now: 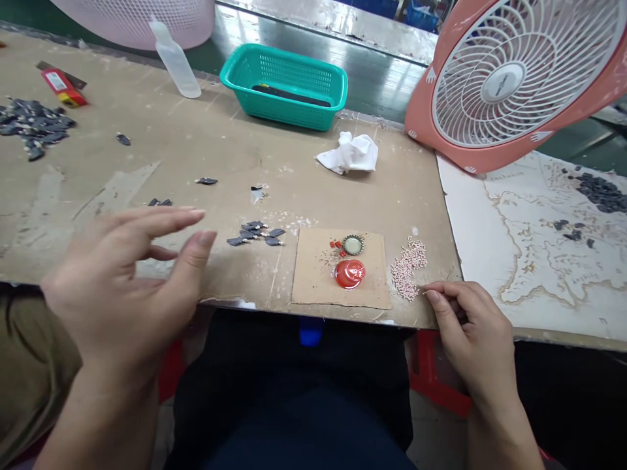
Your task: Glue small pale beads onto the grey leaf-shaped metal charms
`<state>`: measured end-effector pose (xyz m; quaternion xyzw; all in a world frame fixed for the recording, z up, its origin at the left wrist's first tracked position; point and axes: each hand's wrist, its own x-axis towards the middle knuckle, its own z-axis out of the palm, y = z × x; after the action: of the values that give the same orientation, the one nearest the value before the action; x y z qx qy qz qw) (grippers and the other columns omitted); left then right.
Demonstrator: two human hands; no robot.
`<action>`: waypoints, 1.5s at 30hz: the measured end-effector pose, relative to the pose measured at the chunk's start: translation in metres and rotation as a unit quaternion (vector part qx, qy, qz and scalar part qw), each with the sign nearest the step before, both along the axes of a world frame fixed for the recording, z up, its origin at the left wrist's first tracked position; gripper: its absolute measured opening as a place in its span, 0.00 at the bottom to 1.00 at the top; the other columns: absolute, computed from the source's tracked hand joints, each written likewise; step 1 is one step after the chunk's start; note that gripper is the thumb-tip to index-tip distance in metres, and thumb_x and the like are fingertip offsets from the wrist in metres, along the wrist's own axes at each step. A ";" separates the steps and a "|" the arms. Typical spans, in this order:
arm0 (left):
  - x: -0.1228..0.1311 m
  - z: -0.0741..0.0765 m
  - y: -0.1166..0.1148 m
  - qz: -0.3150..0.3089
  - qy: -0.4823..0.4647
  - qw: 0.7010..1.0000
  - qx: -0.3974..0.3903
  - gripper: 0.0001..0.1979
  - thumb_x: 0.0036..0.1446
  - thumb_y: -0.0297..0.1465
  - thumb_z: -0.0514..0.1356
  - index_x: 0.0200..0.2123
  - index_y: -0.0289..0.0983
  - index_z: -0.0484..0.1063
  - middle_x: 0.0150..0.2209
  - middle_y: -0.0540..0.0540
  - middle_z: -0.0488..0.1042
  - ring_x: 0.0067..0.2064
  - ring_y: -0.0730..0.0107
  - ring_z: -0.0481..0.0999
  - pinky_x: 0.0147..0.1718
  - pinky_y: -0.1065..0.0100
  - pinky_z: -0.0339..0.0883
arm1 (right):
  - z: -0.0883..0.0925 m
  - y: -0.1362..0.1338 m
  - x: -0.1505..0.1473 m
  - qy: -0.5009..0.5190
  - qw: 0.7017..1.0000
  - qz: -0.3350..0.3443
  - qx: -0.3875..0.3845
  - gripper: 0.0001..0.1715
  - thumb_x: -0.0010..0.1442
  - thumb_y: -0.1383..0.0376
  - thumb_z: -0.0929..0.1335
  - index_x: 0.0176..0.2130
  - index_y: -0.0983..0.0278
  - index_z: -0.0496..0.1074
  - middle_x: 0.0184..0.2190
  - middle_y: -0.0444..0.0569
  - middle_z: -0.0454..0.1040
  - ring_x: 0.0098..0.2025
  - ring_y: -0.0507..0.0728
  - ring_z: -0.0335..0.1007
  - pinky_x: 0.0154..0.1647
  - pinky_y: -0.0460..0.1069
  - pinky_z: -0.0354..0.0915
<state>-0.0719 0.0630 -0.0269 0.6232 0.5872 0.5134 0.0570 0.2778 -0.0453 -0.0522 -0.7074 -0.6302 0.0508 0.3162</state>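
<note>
My left hand (125, 281) hovers over the table's front edge, fingers stretched out and apart, holding nothing. Several small dark flat pieces (255, 233) lie just right of its fingertips. My right hand (465, 326) rests at the front edge with its fingers curled and pinched together beside a heap of tiny pink beads (408, 262); whether it holds a bead is too small to tell. A small cardboard square (313, 274) carries a red cap (349, 273), a metal bottle cap (353, 245) and small red bits.
A teal basket (284, 88), a clear squeeze bottle (174, 59), a crumpled white cloth (350, 153) and a pink fan (519, 72) stand further back. A larger pile of dark pieces (32, 124) lies far left. Another dark pile (602, 192) sits on the right board.
</note>
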 end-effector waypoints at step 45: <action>0.077 0.014 -0.061 -0.450 -0.302 0.780 -0.312 0.09 0.66 0.32 0.64 0.33 0.34 0.76 0.32 0.45 0.78 0.29 0.73 0.75 0.28 0.73 0.69 | 0.041 -0.013 -0.094 0.220 0.961 0.160 0.048 0.12 0.62 0.73 0.72 0.44 0.58 0.78 0.34 0.43 0.77 0.35 0.49 0.74 0.32 0.42 0.72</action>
<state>0.0053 0.0020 -0.0129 0.5778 0.3205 0.3796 0.6475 0.1836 -0.0579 -0.0117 -0.5529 -0.6516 0.2248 0.4681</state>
